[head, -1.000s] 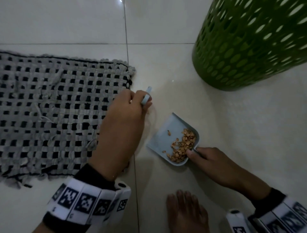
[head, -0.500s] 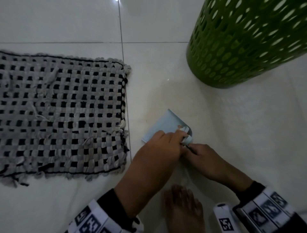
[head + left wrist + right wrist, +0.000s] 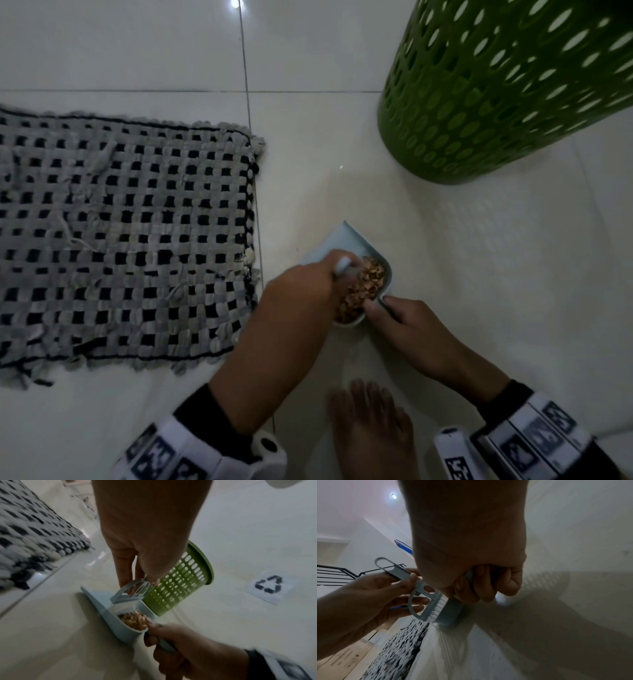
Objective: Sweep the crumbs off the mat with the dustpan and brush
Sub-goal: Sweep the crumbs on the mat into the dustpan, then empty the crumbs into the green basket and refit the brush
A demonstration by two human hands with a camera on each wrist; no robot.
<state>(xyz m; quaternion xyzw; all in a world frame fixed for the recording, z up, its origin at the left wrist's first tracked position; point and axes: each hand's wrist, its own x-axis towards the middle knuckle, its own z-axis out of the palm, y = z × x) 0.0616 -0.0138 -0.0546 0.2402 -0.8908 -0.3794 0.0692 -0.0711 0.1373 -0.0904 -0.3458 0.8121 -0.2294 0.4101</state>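
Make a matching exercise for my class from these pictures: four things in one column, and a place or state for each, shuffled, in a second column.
Things:
1. crumbs
2. brush
3. basket
4. mat

Places or states:
A. standing on the floor beyond the dustpan
B. lying flat on the tiles, to the left of the dustpan
C. heaped at the back of the dustpan
D. held by the left hand, bristles down in the dustpan

Pairs: 1-C, 2-D, 3-A, 4-B

mat (image 3: 123,240): grey-black checks | dustpan (image 3: 346,245): pale blue | basket (image 3: 507,89): green, perforated
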